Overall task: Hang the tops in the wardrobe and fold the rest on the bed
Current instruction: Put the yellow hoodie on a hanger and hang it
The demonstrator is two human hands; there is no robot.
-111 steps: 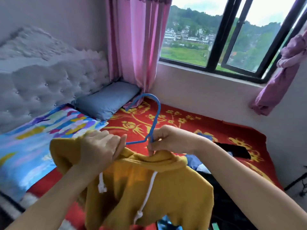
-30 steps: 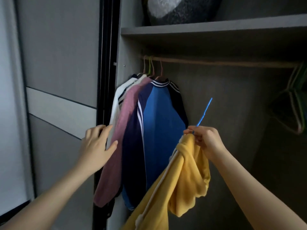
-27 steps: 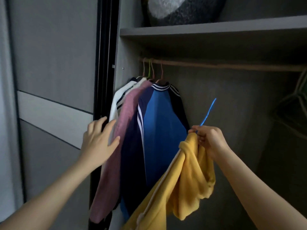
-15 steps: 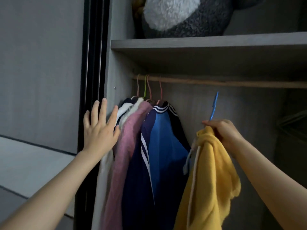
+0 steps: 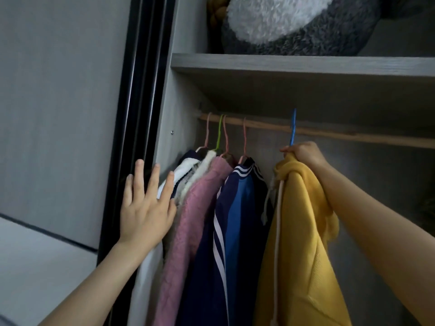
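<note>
1. The right hand (image 5: 303, 152) is clenched around the neck of a blue hanger (image 5: 292, 128), with the collar of a yellow hoodie (image 5: 301, 243) bunched in the same grip.
2. The hoodie hangs below that fist inside the wardrobe (image 5: 179, 114), its white drawstring trailing down the front. It sits just right of the tops already hung.
3. The hanger's hook rises from the fist and crosses the rail (image 5: 353, 135), its tip showing above the wood. It is seen edge-on, so I cannot tell whether it has caught the rail.
4. The left hand (image 5: 146, 208) is flat and grasps nothing. Its fingers are straight and spread, and the palm lies against the white top (image 5: 186, 170) at the left end of the row.
5. Next to that top hang a pink top (image 5: 188, 231) and a blue jacket (image 5: 237, 220), on pink and green hangers crowded at the rail's left end.
6. Above the rail is a shelf (image 5: 294, 64) holding a grey and white plush (image 5: 294, 22). The sliding door (image 5: 58, 102) stands to the left.
7. The step in hand looks like hanging the hoodie. The next move would be to settle the hook fully over the rail, feel the weight transfer, then let go. The garment should then be checked in case it sits lopsided on the hanger.
</note>
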